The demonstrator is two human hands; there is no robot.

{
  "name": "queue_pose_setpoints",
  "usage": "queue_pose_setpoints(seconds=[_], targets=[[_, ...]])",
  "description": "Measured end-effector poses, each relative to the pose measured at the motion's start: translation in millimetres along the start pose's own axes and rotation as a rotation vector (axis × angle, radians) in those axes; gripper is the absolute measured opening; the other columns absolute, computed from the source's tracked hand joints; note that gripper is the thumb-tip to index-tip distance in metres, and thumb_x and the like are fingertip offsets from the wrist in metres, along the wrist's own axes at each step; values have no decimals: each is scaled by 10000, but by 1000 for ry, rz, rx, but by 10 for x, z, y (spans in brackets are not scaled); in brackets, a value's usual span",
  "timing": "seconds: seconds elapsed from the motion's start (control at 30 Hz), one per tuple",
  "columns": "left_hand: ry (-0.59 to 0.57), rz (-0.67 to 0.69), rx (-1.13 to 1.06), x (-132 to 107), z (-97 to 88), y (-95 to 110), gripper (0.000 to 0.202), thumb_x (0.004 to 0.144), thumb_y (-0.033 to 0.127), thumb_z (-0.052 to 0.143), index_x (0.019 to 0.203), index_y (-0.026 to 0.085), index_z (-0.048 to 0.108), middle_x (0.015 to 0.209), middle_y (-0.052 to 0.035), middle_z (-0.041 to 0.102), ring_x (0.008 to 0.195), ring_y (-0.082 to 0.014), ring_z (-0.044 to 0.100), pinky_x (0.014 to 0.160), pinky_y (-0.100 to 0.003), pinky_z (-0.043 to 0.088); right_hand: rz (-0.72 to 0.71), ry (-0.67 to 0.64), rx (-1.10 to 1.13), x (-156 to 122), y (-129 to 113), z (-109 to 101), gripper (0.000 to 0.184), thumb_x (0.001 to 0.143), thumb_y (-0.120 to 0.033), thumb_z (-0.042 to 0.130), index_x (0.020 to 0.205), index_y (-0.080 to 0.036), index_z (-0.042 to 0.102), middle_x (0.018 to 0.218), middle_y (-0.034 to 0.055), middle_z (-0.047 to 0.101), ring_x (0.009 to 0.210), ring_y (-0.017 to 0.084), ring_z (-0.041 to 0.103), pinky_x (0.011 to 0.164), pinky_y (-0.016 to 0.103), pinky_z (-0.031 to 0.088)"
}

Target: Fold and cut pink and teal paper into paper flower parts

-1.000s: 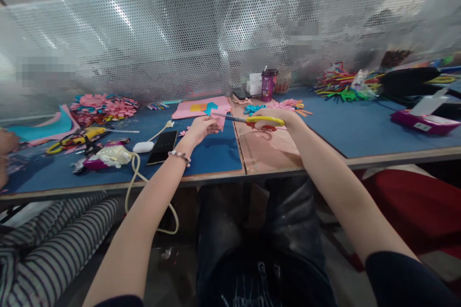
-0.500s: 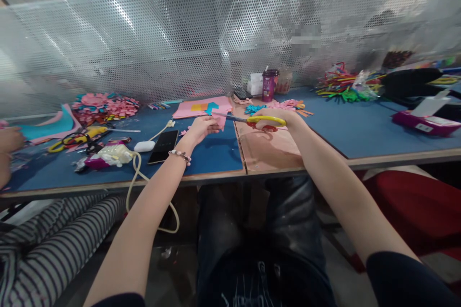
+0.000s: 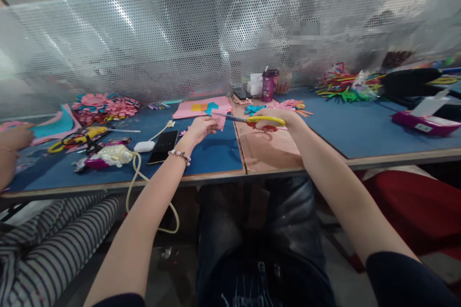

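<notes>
My left hand (image 3: pixel 202 129) pinches a small piece of pink paper (image 3: pixel 220 120) above the blue tabletop. In my right hand (image 3: pixel 275 121) is a pair of scissors (image 3: pixel 264 120) with yellow and red handles. Their blades point left and meet the pink piece near my left fingertips; whether the blades are apart is too small to tell. Just behind, pink sheets (image 3: pixel 183 109) lie flat with yellow and blue pieces on top. Blue cut strips (image 3: pixel 254 110) and pink ones (image 3: pixel 283 105) lie beyond the scissors.
A phone (image 3: pixel 163 147), a white case (image 3: pixel 144 146) and a cabled power strip (image 3: pixel 108 156) lie left. Farther left, a co-worker's hand (image 3: pixel 16 136) is near curved coloured sheets. A purple cup (image 3: pixel 269 85) stands at the back, before a perforated metal screen (image 3: pixel 173 38).
My hands, the scissors and the pink piece stay almost in place. At far left, the co-worker's hand has shifted right, over the coloured sheets.
</notes>
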State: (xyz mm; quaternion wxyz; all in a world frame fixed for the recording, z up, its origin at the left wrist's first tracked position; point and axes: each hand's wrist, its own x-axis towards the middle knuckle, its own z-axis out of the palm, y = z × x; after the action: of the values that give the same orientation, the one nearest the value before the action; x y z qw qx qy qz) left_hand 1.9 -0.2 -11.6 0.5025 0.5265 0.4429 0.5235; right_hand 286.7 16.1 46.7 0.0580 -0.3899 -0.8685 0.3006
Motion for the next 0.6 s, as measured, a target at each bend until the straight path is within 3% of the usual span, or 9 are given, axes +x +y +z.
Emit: queue_pose_setpoints(seconds=[0.3,0.6], targets=[[16,4,-10,-2,3,15,82,782,150,729,843,101,702,696,-55,679,580,-98,646,463,-183,400,34,3,-4,24,39,-11,103,723,-220,621,799,-181,564,564,-27,555,421,94,461,394,199,344],[22,3,-16,14,-11,-6,69,796,132,698,854,96,697,685,-56,674,571,-99,643,463,-183,385,35,20,5,-10,-20,11,83,707,-154,597,765,-174,541,512,-55,478,396,68,416,385,175,322]])
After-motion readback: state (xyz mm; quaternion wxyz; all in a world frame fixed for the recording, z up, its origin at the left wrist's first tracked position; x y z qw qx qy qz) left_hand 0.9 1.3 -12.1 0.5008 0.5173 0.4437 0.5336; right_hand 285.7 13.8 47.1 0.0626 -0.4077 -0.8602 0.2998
